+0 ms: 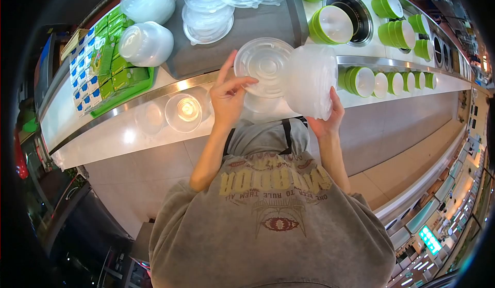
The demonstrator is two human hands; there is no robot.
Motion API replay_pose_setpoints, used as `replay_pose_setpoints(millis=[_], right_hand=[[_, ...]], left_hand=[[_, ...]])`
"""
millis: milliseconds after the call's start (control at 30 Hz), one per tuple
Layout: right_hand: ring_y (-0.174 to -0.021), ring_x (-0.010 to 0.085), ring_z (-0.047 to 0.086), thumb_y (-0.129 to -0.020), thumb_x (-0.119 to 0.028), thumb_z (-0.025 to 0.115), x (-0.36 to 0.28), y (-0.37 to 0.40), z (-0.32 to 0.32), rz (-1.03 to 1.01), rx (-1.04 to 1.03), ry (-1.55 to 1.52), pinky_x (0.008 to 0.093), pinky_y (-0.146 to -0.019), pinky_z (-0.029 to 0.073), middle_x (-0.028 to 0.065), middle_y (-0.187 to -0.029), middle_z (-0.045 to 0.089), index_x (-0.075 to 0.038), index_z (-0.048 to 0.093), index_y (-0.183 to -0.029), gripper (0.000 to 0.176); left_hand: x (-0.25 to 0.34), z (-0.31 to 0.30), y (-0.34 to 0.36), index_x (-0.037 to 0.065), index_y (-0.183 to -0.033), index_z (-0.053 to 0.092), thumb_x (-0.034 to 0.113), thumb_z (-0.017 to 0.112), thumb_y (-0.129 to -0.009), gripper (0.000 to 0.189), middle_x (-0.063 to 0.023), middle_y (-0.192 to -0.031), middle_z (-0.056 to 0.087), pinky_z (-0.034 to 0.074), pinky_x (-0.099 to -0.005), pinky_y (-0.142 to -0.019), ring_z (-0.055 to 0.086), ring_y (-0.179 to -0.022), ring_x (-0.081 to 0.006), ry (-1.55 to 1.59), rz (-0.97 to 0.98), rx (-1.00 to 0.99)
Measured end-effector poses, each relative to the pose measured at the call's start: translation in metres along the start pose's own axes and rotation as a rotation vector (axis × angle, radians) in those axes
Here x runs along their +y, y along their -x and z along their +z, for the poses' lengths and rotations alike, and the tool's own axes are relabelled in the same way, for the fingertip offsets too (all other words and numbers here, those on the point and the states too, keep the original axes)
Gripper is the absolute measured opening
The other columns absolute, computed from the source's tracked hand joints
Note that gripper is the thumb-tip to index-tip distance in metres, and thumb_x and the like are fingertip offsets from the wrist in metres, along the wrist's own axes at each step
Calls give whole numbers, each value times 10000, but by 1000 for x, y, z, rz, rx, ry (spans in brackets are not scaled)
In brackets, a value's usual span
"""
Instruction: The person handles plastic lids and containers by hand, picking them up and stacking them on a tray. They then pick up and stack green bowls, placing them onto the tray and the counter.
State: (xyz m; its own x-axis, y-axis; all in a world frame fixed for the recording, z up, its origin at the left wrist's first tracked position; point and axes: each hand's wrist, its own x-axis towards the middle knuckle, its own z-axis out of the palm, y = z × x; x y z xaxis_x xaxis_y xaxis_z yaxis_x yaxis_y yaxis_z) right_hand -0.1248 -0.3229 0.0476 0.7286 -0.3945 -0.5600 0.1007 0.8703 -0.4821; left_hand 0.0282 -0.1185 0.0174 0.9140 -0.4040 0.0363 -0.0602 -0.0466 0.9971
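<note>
My left hand (228, 94) pinches the edge of a round clear plastic lid (264, 63), with fingers on both sides of the rim. Against its right side stands a thick stack of frosted plastic lids (310, 79), tilted on edge. My right hand (329, 113) grips this stack from its lower right, thumb along the near edge. Both are held up over the front of the counter, close to my body. More loose lids (208, 19) lie overlapping on the grey mat beyond my hands.
Stacked clear bowls (146, 44) stand at the left beside a green tray (150, 85) of green and white packets. Another clear container (183, 112) sits on the lower ledge. Several green cups (332, 25) line the right, near a round dark well (361, 20) in the counter.
</note>
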Motion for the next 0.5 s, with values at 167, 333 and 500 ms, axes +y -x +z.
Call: replay_pose_setpoints(millis=[167, 333, 500], right_hand=[[-1376, 302, 460, -1010, -370, 503, 4, -3, 11, 4, 53, 103, 508, -1152, 335, 119, -1488, 496, -65, 391, -1509, 595], [-1397, 301, 434, -1021, -372, 503, 11, -3, 15, 96, -57, 45, 496, -1162, 322, 121, -1503, 478, -51, 377, -1514, 601], [-1399, 301, 433, -1035, -353, 486, 14, 0, 26, 81, -54, 57, 488, -1170, 314, 122, -1507, 470, -43, 372, -1514, 581]], left_hand=[[9, 5, 9, 52, -769, 766, -156, 555, -751, 297, -178, -1522, 490, 352, -162, -540, 544, -672, -2, 135, 92, -11], [23, 17, 12, 59, -981, 738, -149, 523, -755, 374, -175, -1548, 454, 454, -198, -678, 623, -882, -69, 228, 143, -157], [42, 22, 18, 71, -1451, 449, -16, 521, -839, 622, -170, -1575, 396, 487, -350, -1004, 519, -1319, -231, 788, -159, -221]])
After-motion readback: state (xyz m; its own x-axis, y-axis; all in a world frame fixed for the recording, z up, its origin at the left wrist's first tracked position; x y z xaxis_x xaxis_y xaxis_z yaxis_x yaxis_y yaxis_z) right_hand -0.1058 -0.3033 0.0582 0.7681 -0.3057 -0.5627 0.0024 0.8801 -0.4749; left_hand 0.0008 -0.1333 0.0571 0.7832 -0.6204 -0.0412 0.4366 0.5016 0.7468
